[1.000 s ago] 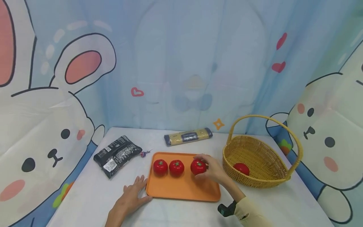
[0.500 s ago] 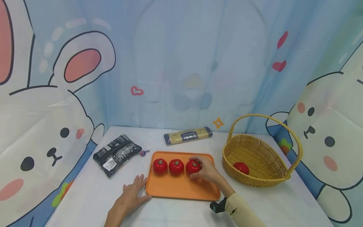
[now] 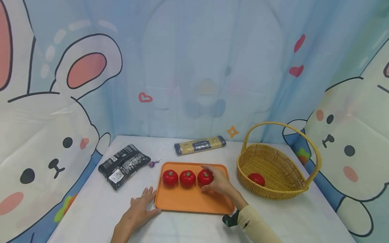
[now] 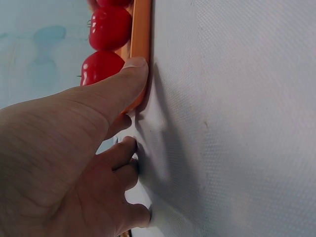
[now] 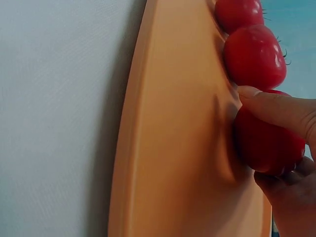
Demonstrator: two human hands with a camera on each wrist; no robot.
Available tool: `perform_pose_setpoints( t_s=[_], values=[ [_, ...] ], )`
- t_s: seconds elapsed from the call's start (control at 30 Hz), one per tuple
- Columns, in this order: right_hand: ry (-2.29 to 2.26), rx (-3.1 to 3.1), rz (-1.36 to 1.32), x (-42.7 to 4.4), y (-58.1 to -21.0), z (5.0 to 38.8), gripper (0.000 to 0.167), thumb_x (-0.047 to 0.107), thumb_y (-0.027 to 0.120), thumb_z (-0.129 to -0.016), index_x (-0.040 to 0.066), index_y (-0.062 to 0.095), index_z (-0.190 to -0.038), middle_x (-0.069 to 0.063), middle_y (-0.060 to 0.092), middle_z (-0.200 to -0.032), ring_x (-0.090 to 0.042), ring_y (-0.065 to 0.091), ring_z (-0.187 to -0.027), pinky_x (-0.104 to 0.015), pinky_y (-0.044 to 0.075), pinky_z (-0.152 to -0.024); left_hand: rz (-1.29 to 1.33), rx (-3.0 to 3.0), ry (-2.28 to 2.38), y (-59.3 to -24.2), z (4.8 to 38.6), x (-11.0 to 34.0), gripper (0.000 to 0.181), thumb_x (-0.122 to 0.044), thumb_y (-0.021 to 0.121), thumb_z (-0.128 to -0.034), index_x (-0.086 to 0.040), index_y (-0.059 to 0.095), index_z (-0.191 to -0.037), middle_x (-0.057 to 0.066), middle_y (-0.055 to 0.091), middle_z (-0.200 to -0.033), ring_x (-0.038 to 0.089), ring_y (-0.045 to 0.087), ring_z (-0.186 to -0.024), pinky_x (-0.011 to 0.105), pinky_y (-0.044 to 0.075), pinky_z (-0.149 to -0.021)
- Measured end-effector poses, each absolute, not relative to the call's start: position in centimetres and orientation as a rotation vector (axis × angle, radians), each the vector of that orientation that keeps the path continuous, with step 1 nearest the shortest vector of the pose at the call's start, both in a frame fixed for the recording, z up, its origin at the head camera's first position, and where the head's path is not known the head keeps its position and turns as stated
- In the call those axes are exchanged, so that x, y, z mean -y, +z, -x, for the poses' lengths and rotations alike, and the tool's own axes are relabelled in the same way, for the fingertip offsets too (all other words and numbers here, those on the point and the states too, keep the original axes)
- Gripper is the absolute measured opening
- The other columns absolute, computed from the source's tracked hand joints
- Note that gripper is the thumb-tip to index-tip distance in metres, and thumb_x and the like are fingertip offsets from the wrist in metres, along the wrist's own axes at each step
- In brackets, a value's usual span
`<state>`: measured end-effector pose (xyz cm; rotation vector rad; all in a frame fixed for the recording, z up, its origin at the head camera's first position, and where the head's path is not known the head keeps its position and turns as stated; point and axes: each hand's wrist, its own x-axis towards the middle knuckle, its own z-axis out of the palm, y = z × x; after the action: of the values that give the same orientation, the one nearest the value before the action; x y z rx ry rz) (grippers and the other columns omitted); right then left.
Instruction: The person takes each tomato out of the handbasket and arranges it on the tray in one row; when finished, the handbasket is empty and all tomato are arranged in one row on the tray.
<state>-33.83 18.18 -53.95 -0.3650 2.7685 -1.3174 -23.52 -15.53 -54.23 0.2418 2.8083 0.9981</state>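
Note:
Three red tomatoes stand in a row across the back half of an orange tray (image 3: 194,202): the left one (image 3: 170,178), the middle one (image 3: 187,178) and the right one (image 3: 204,177). My right hand (image 3: 219,182) grips the right tomato, thumb on its near side and fingers round behind; in the right wrist view this tomato (image 5: 266,140) rests in the tray close to the middle one (image 5: 254,57). My left hand (image 3: 138,211) lies spread at the tray's left edge, its thumb touching the rim (image 4: 141,29) in the left wrist view.
A wicker basket (image 3: 273,194) with a tall handle stands right of the tray, one tomato (image 3: 256,179) inside. Behind the tray lies a yellow packet (image 3: 200,145). A black packet (image 3: 124,166) and a small lollipop (image 3: 153,163) lie at the back left.
My right hand has moved left with the right tomato, bringing it close to the middle one. The left hand has stayed at the tray's edge.

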Motion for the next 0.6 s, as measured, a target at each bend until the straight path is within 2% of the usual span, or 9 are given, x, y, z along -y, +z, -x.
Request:
perform_pose_setpoints(
  t_s=[0.1,0.2,0.3,0.4,0.5,0.6],
  values=[
    [-1.333,-2.741,0.358,-18.3,-53.4,33.6,0.095,0.002,0.101,-0.069,0.008,0.057,-0.153,-0.016,0.067,-0.144,-0.039,0.060,-0.138,-0.060,0.047,-0.119,-0.232,-2.801,0.994,-54.2,23.5,15.5,0.076,-0.031,0.086,-0.0918,-0.001,0.056,-0.155,0.025,0.041,-0.168,0.050,0.029,-0.159,0.084,0.011,-0.121],
    [-1.297,-2.735,0.369,-18.8,-51.7,33.2,0.091,0.006,0.100,-0.074,0.009,0.056,-0.154,-0.018,0.065,-0.148,-0.040,0.058,-0.141,-0.060,0.045,-0.120,-0.232,-2.799,0.992,-54.2,23.5,15.6,0.076,-0.032,0.086,-0.0920,-0.001,0.055,-0.155,0.025,0.041,-0.168,0.050,0.029,-0.159,0.084,0.012,-0.121],
    [-1.213,-2.737,0.460,-20.0,-48.9,32.7,0.079,0.009,0.098,-0.078,0.008,0.061,-0.148,-0.017,0.067,-0.145,-0.041,0.059,-0.139,-0.059,0.047,-0.119,-0.240,-2.800,0.993,-54.2,23.4,15.6,0.076,-0.031,0.086,-0.0919,-0.001,0.055,-0.155,0.025,0.041,-0.168,0.051,0.029,-0.159,0.084,0.012,-0.121],
    [-1.133,-2.672,0.647,-22.3,-45.5,32.6,0.062,0.012,0.095,-0.082,0.005,0.067,-0.138,-0.014,0.072,-0.134,-0.039,0.066,-0.129,-0.057,0.053,-0.113,-0.242,-2.797,1.000,-54.2,23.4,15.6,0.077,-0.032,0.086,-0.0919,-0.001,0.055,-0.156,0.025,0.040,-0.169,0.050,0.028,-0.159,0.084,0.011,-0.121],
    [-1.108,-2.503,0.786,-25.3,-42.3,33.1,0.050,0.013,0.092,-0.087,0.002,0.070,-0.131,-0.012,0.075,-0.125,-0.037,0.071,-0.120,-0.050,0.059,-0.107,-0.245,-2.802,0.996,-54.2,23.5,15.6,0.077,-0.032,0.086,-0.0917,-0.001,0.055,-0.155,0.025,0.040,-0.168,0.050,0.028,-0.159,0.084,0.012,-0.121],
    [-1.099,-2.371,0.798,-28.5,-40.1,33.9,0.045,0.013,0.089,-0.091,-0.001,0.070,-0.129,-0.013,0.076,-0.121,-0.037,0.073,-0.115,-0.041,0.064,-0.099,-0.247,-2.809,0.983,-54.3,23.5,15.6,0.077,-0.032,0.086,-0.0913,-0.001,0.056,-0.155,0.024,0.040,-0.168,0.050,0.029,-0.159,0.085,0.012,-0.120]
  ],
)
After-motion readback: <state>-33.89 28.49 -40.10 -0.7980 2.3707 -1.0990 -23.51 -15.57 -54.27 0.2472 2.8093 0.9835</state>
